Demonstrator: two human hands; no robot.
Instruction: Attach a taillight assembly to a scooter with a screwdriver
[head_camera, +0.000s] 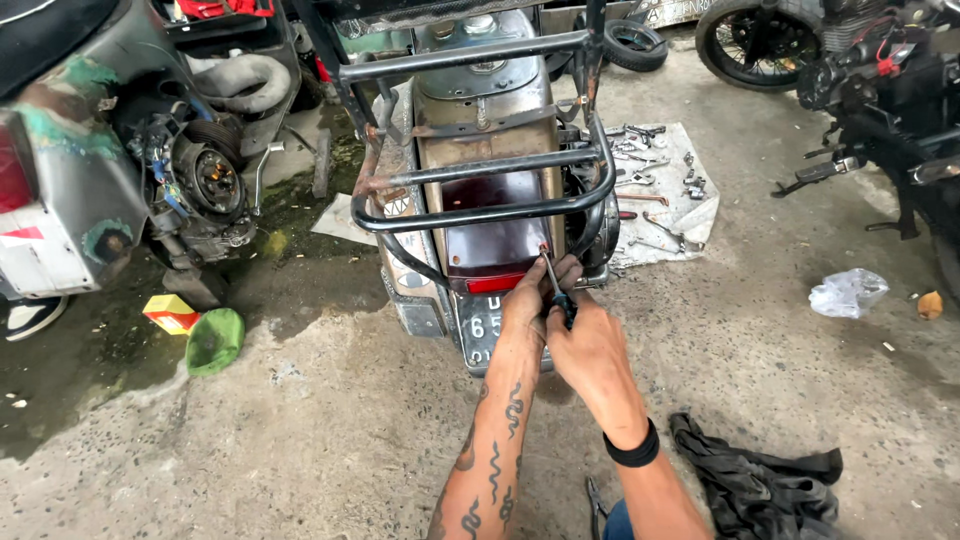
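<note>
**Hands steady a screwdriver at a scooter's tail lamp**

Right hand (592, 350) is wrapped around the dark handle of a screwdriver (553, 282), its tip set at the right end of the red tail lamp (496, 283) on the back of an old scooter (480, 150). Left hand (528, 300) is cupped against the lamp's lower edge just above the number plate (480, 330), fingers curled near the shaft; whether they pinch it cannot be told.

The tool looks light and rigid, a slim metal shaft best gripped at the thicker handle, where the palm can press and turn. The lamp lens looks like brittle plastic that would likely crack under a slip. The screwdriver's long axis runs from the handle, low and toward the camera, up and slightly left to the tip.

Above the lamp sits a black tube luggage rack (480, 195). Spanners and sockets lie on a pale cloth (690, 215) on the concrete floor (330, 420) right of the scooter. A dark rag (760, 485) lies by the right forearm, a green bowl (214, 340) well to the left.
</note>
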